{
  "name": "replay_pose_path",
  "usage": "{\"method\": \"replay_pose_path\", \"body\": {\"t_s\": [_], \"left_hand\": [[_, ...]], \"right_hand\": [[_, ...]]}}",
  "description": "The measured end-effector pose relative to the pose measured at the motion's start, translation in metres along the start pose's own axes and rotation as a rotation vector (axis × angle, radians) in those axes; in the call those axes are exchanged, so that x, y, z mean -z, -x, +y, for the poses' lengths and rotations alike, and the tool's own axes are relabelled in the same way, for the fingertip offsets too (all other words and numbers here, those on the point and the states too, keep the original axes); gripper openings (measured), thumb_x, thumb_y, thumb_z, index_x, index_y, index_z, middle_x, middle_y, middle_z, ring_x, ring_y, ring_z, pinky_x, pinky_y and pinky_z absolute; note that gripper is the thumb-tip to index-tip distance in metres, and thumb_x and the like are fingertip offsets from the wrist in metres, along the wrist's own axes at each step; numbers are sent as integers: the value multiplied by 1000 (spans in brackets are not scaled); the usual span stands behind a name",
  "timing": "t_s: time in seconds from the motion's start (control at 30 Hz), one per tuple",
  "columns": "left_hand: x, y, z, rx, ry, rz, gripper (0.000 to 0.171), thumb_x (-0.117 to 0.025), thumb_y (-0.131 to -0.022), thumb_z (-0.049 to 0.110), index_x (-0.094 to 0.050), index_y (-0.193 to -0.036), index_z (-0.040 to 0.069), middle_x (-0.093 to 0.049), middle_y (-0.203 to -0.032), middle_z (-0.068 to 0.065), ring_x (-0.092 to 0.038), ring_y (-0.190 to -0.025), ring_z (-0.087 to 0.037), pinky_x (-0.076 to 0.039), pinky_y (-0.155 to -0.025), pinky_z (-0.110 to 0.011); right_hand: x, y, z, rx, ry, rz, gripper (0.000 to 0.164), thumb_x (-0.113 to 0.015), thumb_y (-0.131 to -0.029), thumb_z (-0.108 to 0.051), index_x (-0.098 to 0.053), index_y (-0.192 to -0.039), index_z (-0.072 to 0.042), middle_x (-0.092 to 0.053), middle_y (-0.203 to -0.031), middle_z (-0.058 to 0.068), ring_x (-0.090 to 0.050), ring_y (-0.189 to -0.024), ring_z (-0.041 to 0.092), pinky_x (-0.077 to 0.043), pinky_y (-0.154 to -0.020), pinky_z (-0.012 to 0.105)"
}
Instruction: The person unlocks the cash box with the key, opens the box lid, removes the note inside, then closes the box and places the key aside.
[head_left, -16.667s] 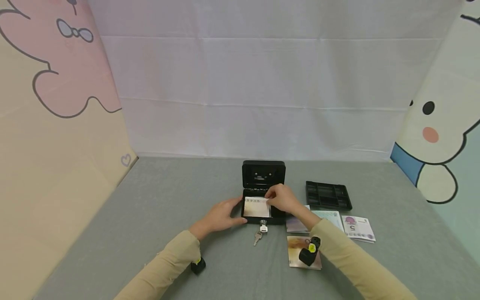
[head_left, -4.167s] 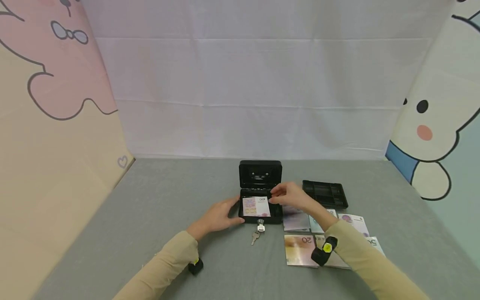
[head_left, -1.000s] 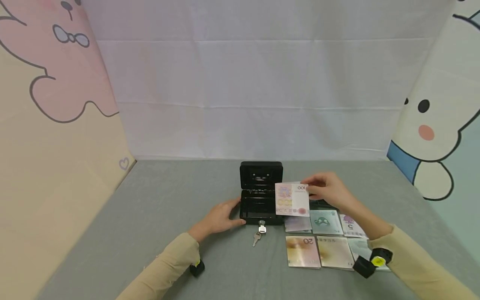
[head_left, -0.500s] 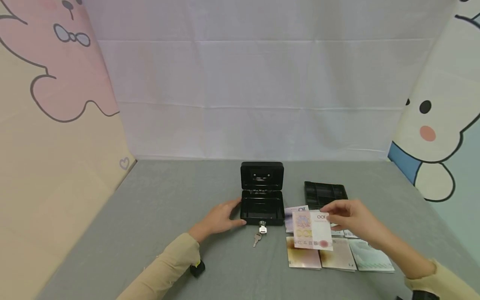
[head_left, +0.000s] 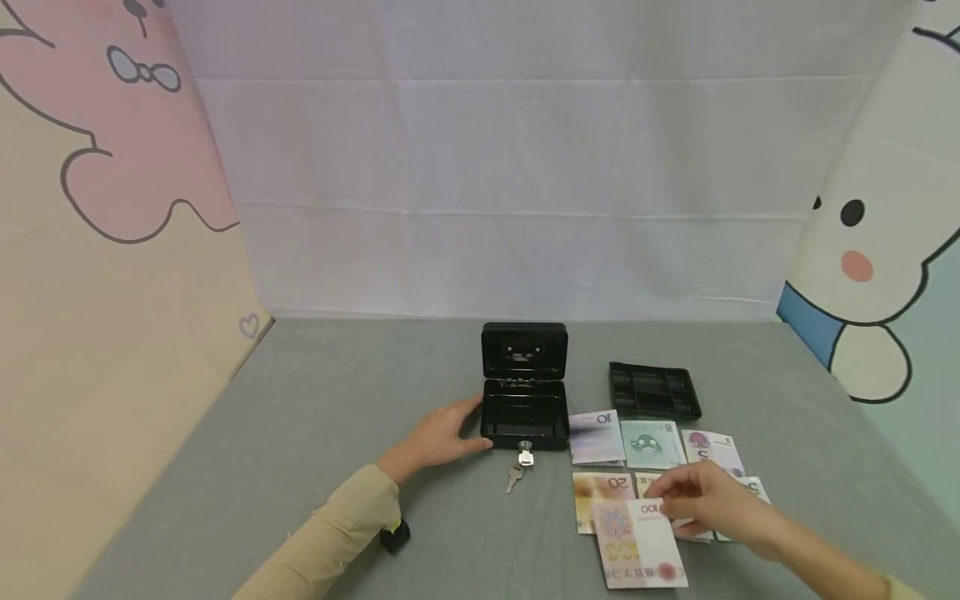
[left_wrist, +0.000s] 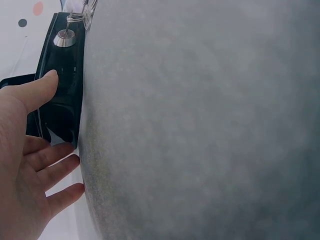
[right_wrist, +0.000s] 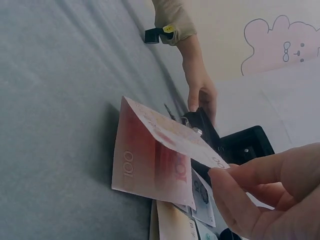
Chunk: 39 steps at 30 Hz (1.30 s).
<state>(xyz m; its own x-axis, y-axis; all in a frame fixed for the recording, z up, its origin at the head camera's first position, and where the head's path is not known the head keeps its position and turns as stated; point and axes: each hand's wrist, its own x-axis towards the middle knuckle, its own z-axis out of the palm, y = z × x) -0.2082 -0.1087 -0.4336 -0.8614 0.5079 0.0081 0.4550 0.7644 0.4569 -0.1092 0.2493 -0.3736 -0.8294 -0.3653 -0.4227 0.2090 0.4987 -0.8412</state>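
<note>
A small black cash box (head_left: 524, 417) stands with its lid up and nothing inside. My left hand (head_left: 437, 437) rests against its left side, thumb at the front face, fingers spread and relaxed. My right hand (head_left: 716, 507) pinches a folded 100 banknote (head_left: 639, 546) by its upper right corner, thumb against fingers. In the right wrist view the note (right_wrist: 150, 160) hangs open at its fold, above the cloth. It overlaps the lower row of laid-out notes, partly covering the 20 banknote (head_left: 600, 487). A key (head_left: 514, 477) hangs from the box's front lock.
A black compartment tray (head_left: 655, 390) lies right of the box. Below it sit a 10 note (head_left: 597, 437), a green note (head_left: 651, 443) and a 5 note (head_left: 712, 450). More folded notes lie partly under my right hand. Grey cloth (head_left: 337, 367) covers the table.
The folded 100 banknote came out of the cash box with my right hand, moving right and then down toward the front of the laid-out notes. My left hand has stayed at the box.
</note>
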Motion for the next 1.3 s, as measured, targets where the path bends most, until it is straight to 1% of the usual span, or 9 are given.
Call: {"method": "replay_pose_path", "body": {"t_s": [0.27,0.33,0.47,0.67,0.77,0.97,1.1,1.23,1.3], "left_hand": [[1,0,2,1,11,4,76,-63,-83,42,-32,-140,2,-40,-139,-13,-41,-125,-29,-37,-100,-42],[1,1,2,1,9,3,76,-63,-83,42,-32,-140,2,-40,-138,-13,-41,-125,-29,-37,-100,-42],[1,1,2,-2,5,4,76,-63,-83,42,-32,-140,1,-41,-138,-14,-41,-124,-29,-37,-99,-42],[1,0,1,-14,0,11,76,-63,-83,41,-33,-139,1,-41,-138,-14,-41,-124,-29,-37,-100,-41],[1,1,1,-16,1,12,76,-63,-83,41,-33,-139,0,-41,-138,-14,-41,-124,-29,-37,-100,-41],[1,0,2,-12,9,12,76,-63,-83,40,-33,-139,0,-41,-138,-14,-41,-124,-29,-36,-100,-42],[2,1,1,-14,11,12,76,-63,-83,40,-33,-139,0,-41,-138,-14,-40,-125,-29,-36,-100,-41],[2,1,1,-16,5,12,76,-63,-83,41,-33,-139,0,-41,-138,-14,-41,-125,-29,-36,-100,-41],[1,1,1,-14,5,11,76,-63,-83,41,-33,-139,0,-41,-138,-14,-40,-125,-29,-36,-100,-41]], "right_hand": [[-14,-2,17,7,-132,-63,22,-59,-84,-2,-59,-102,11,-56,-78,2,-53,-72,13,-55,-61,29],[-19,-3,20,-15,-142,-53,22,-60,-83,-2,-61,-102,10,-56,-76,1,-53,-69,11,-54,-60,27],[-28,-3,28,-38,-144,-35,22,-59,-82,-1,-60,-101,12,-55,-75,0,-54,-67,10,-54,-58,25],[-40,-5,35,-62,-168,1,20,-58,-79,4,-59,-98,12,-52,-74,0,-52,-66,10,-54,-57,24],[-44,-5,36,-70,-139,32,19,-58,-78,5,-60,-96,11,-50,-73,1,-51,-65,11,-54,-57,26],[-47,-5,38,-44,-16,86,14,-60,-78,2,-62,-92,7,-51,-71,1,-50,-64,13,-53,-55,28],[-48,-6,39,3,50,111,13,-61,-77,2,-64,-89,5,-52,-69,1,-49,-62,14,-51,-52,25],[-47,-6,39,62,66,108,12,-61,-76,3,-65,-87,5,-53,-68,1,-50,-59,13,-50,-49,23],[-47,-6,39,70,70,111,12,-61,-75,3,-65,-86,5,-54,-68,1,-51,-59,13,-51,-50,24]]}}
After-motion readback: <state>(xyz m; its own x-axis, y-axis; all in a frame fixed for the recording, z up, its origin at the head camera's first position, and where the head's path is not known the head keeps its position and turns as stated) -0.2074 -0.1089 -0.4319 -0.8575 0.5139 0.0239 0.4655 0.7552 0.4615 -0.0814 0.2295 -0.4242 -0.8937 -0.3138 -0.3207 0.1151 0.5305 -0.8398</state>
